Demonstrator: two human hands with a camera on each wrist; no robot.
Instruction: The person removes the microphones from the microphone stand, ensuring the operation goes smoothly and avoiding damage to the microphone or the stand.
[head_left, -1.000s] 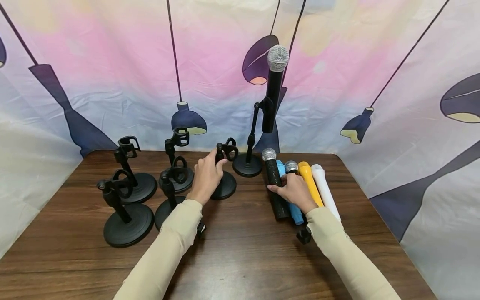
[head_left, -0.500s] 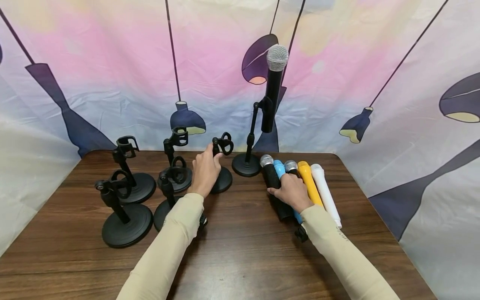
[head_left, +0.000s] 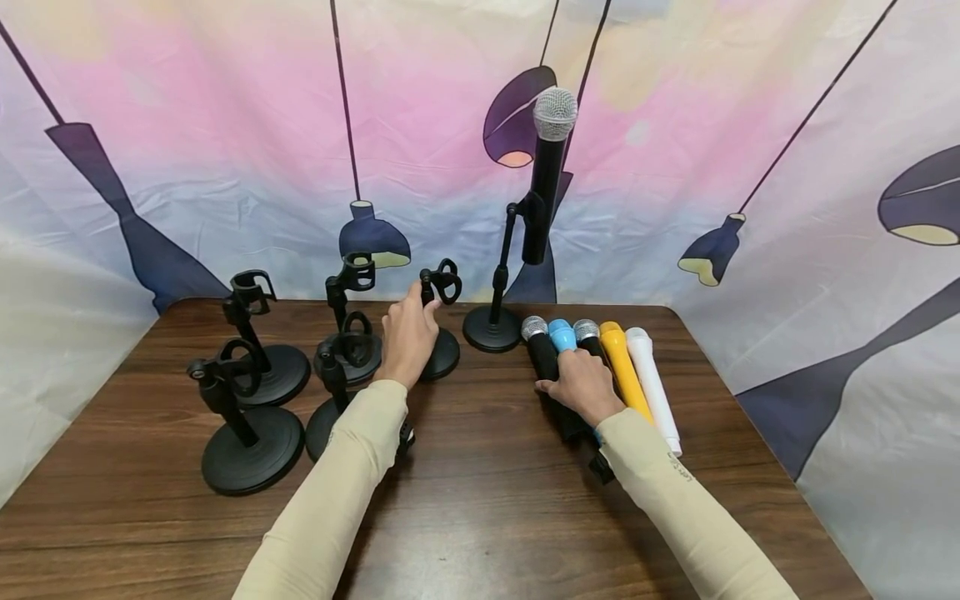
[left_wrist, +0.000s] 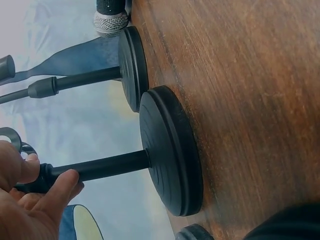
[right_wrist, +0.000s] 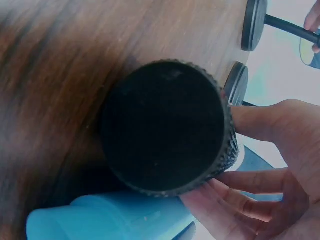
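In the head view, my left hand (head_left: 407, 340) grips the upper pole of a black desktop microphone stand (head_left: 442, 358). Its round base appears to stand on the table, and the left wrist view shows thumb and fingers around the pole (left_wrist: 107, 166). My right hand (head_left: 585, 385) holds a black microphone (head_left: 540, 354) with a silver mesh head, at the left end of a row. Up close, thumb and fingertips press its textured sides (right_wrist: 167, 127). Beside it lies a blue microphone (head_left: 562, 335), partly hidden under the hand. Another black microphone (head_left: 588, 333) follows, then a yellow one (head_left: 628, 373) and a white one (head_left: 654, 390).
A stand (head_left: 492, 330) at the back carries a tilted black microphone (head_left: 550, 171). Several stands with bare clips, such as the front-left stand (head_left: 253, 450), occupy the left of the wooden table (head_left: 480, 517). A printed curtain (head_left: 450, 100) hangs right behind.
The left hand has shifted the stand slightly left and away from me. The right hand has drawn the black microphone toward me, so its head sits closer to level with the others.
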